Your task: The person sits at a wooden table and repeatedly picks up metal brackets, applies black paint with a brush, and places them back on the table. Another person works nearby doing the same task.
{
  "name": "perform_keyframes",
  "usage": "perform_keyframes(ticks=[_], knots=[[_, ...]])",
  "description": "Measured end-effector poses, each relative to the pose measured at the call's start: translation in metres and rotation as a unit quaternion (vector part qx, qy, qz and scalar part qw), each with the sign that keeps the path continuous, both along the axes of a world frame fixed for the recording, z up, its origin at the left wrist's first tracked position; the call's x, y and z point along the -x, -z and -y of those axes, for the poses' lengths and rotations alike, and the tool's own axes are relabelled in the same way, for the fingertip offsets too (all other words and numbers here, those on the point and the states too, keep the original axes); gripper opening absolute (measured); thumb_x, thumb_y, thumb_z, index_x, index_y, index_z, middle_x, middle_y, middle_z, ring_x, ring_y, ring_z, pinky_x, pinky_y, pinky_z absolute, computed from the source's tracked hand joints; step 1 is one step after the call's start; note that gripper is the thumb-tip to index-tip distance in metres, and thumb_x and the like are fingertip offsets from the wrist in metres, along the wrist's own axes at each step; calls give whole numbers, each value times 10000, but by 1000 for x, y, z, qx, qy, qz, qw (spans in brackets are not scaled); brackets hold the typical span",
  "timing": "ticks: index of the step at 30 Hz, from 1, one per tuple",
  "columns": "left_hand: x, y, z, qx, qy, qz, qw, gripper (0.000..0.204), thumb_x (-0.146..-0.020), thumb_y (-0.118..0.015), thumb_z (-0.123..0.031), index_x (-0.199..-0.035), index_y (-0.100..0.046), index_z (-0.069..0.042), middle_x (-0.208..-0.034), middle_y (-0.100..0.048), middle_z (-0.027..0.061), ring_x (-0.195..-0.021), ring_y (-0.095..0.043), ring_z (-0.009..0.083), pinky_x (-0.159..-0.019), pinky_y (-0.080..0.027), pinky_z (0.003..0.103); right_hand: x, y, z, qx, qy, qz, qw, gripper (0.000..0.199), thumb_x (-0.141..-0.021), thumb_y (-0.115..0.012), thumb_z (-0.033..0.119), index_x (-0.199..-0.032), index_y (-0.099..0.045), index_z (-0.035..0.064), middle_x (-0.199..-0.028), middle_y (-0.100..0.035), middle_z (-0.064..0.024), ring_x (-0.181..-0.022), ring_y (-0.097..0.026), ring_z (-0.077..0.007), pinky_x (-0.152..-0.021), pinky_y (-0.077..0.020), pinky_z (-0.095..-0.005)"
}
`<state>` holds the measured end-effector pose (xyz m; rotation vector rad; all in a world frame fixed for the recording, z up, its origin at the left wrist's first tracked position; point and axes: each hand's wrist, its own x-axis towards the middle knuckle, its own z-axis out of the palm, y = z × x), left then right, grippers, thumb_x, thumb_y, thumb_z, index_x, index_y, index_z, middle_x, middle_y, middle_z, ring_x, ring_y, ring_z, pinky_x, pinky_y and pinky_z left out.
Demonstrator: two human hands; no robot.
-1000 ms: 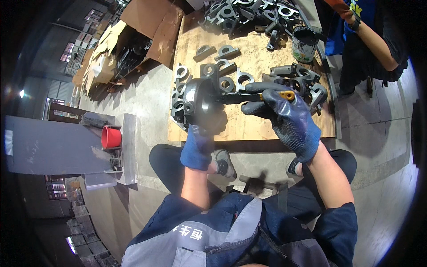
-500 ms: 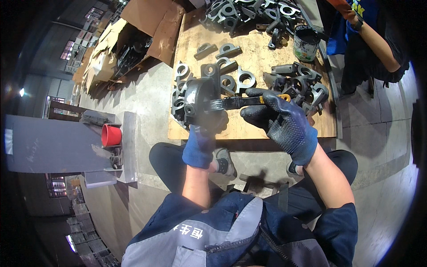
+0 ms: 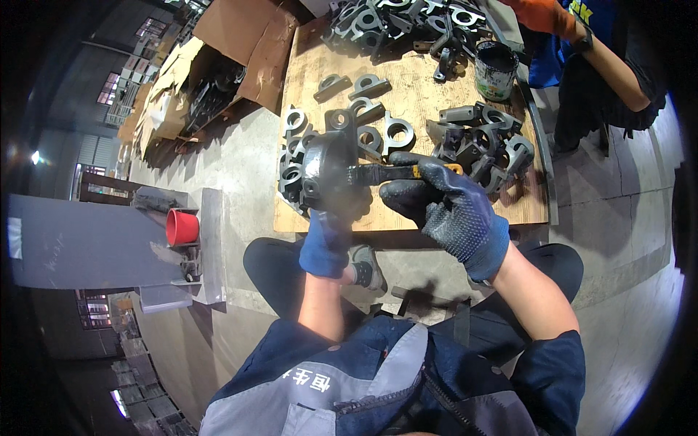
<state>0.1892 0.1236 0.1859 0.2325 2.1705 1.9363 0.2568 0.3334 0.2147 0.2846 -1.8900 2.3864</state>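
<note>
While the left hand [image 3: 329,236], gloved in blue, grips a dark metal bearing housing [image 3: 325,168] from below, fingers wrapped around it, the right hand [image 3: 445,211] closes on a yellow-handled brush [image 3: 396,172] touching the part. Both hover above the wooden board [image 3: 414,109]. The heavy casting could slip and drop onto the castings [image 3: 480,142] below; beyond stands a paint can [image 3: 496,70].

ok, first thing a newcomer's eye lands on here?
Centre frame: the left hand in a blue glove holds up a dark metal casting while the right hand works a brush against it. Behind lies a wooden board strewn with similar dark castings, with a paint can near its far right edge.
</note>
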Motion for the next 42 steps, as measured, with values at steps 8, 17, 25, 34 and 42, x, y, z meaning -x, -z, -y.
perform_keyframes(ticks=[8, 17, 25, 34, 42], knots=[[2, -3, -6, -56, -10, 43, 997, 191, -899, -663, -145, -1054, -600, -53, -785, -586, 16, -646, -528, 104, -548, -406, 248, 4, 10, -1, 468, -73, 192, 860, 409, -1024, -431, 288, -1305, -520, 4, -1242, -610, -168, -1187, -575, -226, -1073, -432, -369], [0, -12, -19, -98, -34, 78, 992, 177, -895, -673, -145, -1027, -602, -50, -755, -580, 10, -617, -521, 101, -530, -402, 241, 6, 1, 1, 512, -62, 207, 831, 382, -996, -496, 222, -1279, -528, -33, -1158, -640, -215, -1063, -643, -309, -1048, -461, -425], [6, -23, -13, 9, -83, 16, 996, 245, -834, -722, -51, -1052, -610, -57, -760, -605, 25, -586, -546, 109, -490, -407, 260, 5, 1, -24, 257, 30, 114, 959, 317, -927, -517, -1, -1241, -563, 8, -1184, -636, -171, -1065, -650, -246, -959, -534, -360], [-13, -1, -31, 284, 0, -335, 898, 260, -778, -700, -87, -1024, -624, -50, -863, -660, 162, -797, -657, 350, -682, -521, 422, 25, 19, -42, 369, 14, 86, 925, 456, -1018, -439, 335, -1392, -439, 74, -1310, -569, -149, -1221, -542, -233, -1051, -438, -430], [-49, 24, -58, 393, 50, -328, 858, 612, -674, -710, -6, -1252, -508, -8, -1021, -633, 237, -941, -618, 409, -804, -498, 452, 19, 23, -46, 253, 131, 195, 938, 437, -993, -473, 327, -1368, -483, 104, -1260, -618, -77, -1175, -557, -172, -1000, -447, -323]])
